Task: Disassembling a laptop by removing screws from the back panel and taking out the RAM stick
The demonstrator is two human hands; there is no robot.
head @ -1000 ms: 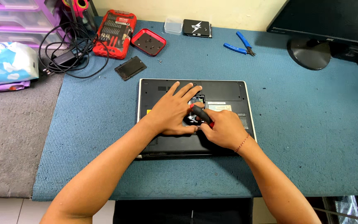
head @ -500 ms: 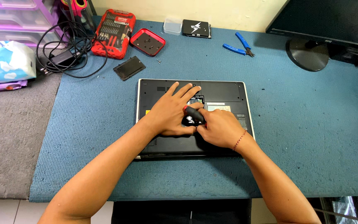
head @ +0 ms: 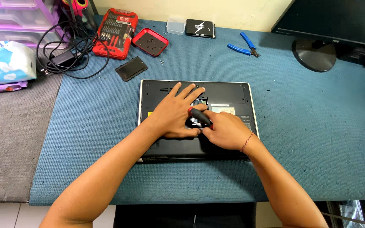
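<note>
On a blue mat-covered workbench, an upturned black laptop [head: 197,120] lies bottom-up and square to the person, both bare hands gathered over an opened compartment [head: 199,102] near its middle. Compared with a second ago, little has shifted: the hands have held their place over the same bay, the right wrist turning only slightly, which suggests the work inside that opening is still under way rather than finished.

The left hand [head: 174,115] lies flat, fingers spread and relaxed toward the far edge of the base, pressing the machine steady and gripping nothing. The right hand [head: 224,130] is curled around a screwdriver [head: 199,117] with a black handle and red collar, the tool slanting down toward the bay; its tip is hidden behind the fingers, so whether it sits on a screw cannot be told. Both forearms reach in from the near edge, elbows wide.

Around the laptop: a removed black cover panel [head: 131,68] to the far left, a red screwdriver bit set [head: 115,28], a red tray [head: 150,42] with small parts, blue-handled pliers [head: 242,44], a coiled power cable [head: 66,52] and a monitor stand [head: 316,55] at far right.
</note>
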